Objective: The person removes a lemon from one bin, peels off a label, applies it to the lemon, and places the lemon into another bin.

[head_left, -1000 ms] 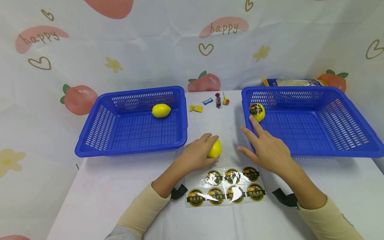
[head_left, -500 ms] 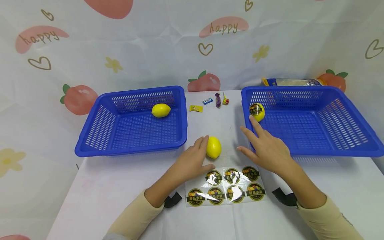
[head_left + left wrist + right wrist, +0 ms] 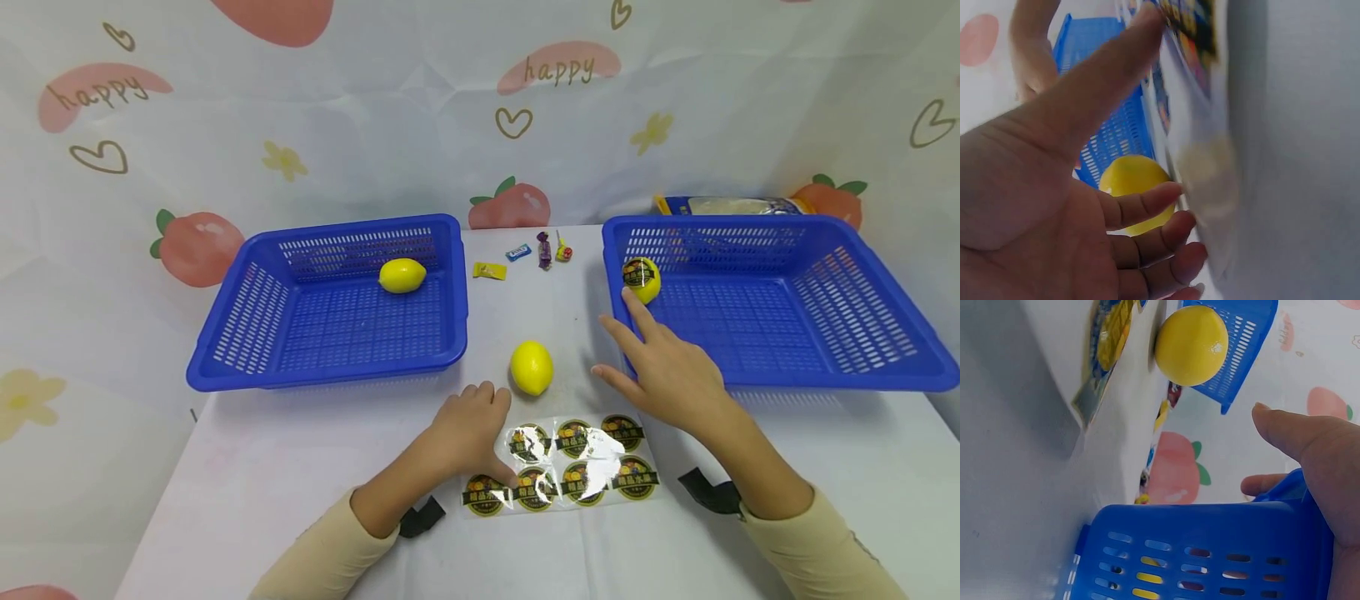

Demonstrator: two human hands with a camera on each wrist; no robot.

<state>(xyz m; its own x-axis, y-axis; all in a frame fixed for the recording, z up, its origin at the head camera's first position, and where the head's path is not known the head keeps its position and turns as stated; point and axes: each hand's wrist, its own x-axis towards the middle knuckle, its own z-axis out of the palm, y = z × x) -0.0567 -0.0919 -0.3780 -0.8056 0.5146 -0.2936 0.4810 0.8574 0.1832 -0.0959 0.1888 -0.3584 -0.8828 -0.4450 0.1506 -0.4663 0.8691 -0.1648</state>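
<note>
A smooth yellow lemon (image 3: 532, 367) lay on the white bench (image 3: 525, 558) between your two hands; your left hand (image 3: 468, 429) was just beside it, on its left and nearer to you, relaxed and partly open, with the fingers loosely bent and the thumb apart; that thumb lay over a glossy clear rectangular sheet (image 3: 558, 461) of round black-and-gold stickers (image 3: 635, 477), which lay flat just on your side of the lemon; whether the thumb pressed the sheet I cannot tell, and the hand had no visible grip on anything.

Your right hand (image 3: 675, 371) was right of the lemon, open with fingers spread, gripping nothing that showed; it lay over the lemon-side corner of a blue perforated plastic basket (image 3: 750, 321), and its index fingertip was at a yellow fruit (image 3: 651, 290) inside, which bore one of those round stickers; whether they touched I cannot tell.

Left of the lemon and beyond it stood a matching blue plastic basket (image 3: 345, 329) holding a plain yellow lemon (image 3: 402, 276); beyond the central lemon lay a yellow-wrapped sweet (image 3: 490, 271), a blue-wrapped sweet (image 3: 518, 252), a purple-wrapped sweet (image 3: 544, 251) and a small red-and-yellow lollipop (image 3: 566, 253).
</note>
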